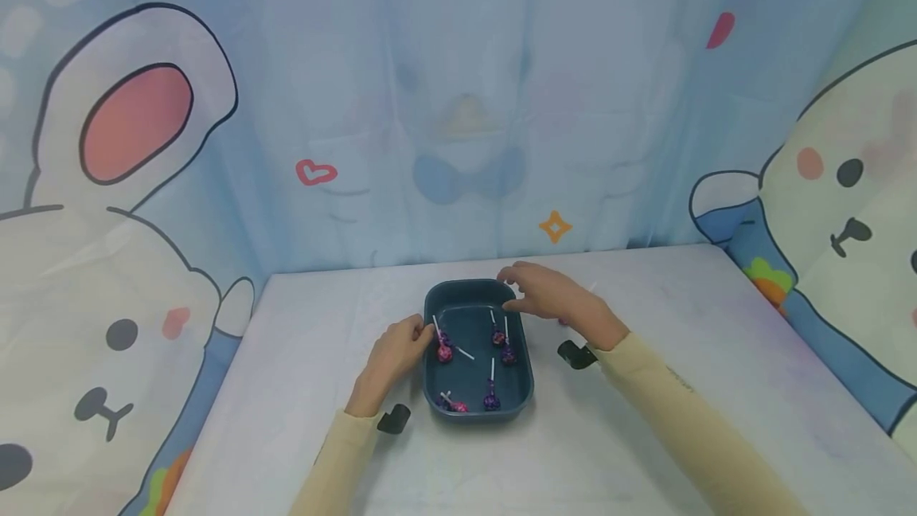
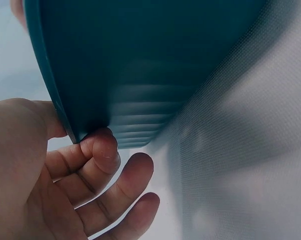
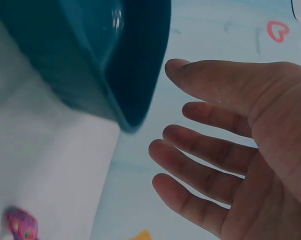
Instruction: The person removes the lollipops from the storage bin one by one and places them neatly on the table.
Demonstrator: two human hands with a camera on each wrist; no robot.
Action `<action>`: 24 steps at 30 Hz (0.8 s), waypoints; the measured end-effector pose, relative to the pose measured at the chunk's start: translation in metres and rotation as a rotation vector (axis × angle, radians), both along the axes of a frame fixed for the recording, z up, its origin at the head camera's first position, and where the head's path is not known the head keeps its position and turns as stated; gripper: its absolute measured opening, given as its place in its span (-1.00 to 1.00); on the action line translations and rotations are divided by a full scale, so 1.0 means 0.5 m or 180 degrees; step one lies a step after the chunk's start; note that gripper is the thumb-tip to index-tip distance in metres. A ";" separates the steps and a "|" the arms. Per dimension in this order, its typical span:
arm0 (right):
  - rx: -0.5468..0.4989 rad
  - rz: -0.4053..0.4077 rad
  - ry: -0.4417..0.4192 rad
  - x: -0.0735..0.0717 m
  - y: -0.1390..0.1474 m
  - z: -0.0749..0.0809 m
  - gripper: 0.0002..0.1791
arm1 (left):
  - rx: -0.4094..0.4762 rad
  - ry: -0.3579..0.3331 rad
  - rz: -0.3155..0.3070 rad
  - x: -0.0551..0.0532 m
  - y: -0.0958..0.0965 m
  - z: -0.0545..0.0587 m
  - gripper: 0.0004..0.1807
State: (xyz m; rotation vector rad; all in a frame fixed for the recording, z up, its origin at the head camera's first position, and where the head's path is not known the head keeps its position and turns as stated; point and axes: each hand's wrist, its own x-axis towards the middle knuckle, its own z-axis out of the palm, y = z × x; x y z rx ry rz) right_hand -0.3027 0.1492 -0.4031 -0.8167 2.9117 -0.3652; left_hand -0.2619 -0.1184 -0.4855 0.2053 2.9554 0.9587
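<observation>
A dark teal rectangular tub [image 1: 466, 294] sits in the middle of the white table, with several wrapped lollipops [image 1: 445, 353] in purple and pink lying inside. My left hand [image 1: 398, 350] pinches the tub's left rim; in the left wrist view the thumb is inside the wall and the index finger [image 2: 104, 145] is bent against the outside, the other fingers loosely curved below. By the far right corner of the tub hovers my right hand [image 1: 548, 293]. The right wrist view shows its fingers [image 3: 205, 155] spread and relaxed, apart from the tub wall [image 3: 85, 95], holding nothing.
Another lollipop [image 3: 21, 223] lies on the table to the right of the tub, mostly hidden behind the right hand in the head view. The white table [image 1: 344, 301] ends at a blue curtain [image 1: 458, 62] printed with cartoon animals, which also hangs along both sides.
</observation>
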 end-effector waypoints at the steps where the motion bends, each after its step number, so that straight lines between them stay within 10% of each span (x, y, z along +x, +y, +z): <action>1: 0.0038 0.0073 0.0039 -0.002 -0.006 -0.002 -0.45 | 0.0010 0.0001 -0.0001 0.000 0.000 0.000 -0.68; 24: 0.0306 0.0418 -0.0254 -0.028 -0.137 -0.028 -0.52 | 0.0038 -0.0010 -0.0020 0.002 -0.002 0.004 -0.69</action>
